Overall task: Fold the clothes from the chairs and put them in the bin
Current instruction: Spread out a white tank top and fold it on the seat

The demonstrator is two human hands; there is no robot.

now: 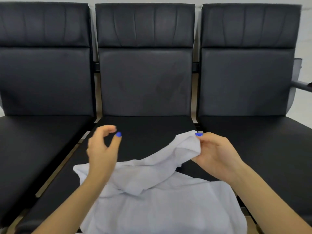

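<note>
A pale grey-white garment [162,200] lies spread on the seat of the middle black chair [145,81], reaching down to the frame's bottom edge. My right hand [214,154] pinches a bunched corner of it and lifts that part above the seat, right of centre. My left hand [103,147] hovers above the garment's left edge with fingers loosely curled and holds nothing; it looks blurred. No bin is in view.
Two more black padded chairs stand in the row, the left chair [43,81] and the right chair [248,81], with narrow gaps between the seats. A dark armrest [302,86] sticks out at the far right. A light wall runs behind the chairs.
</note>
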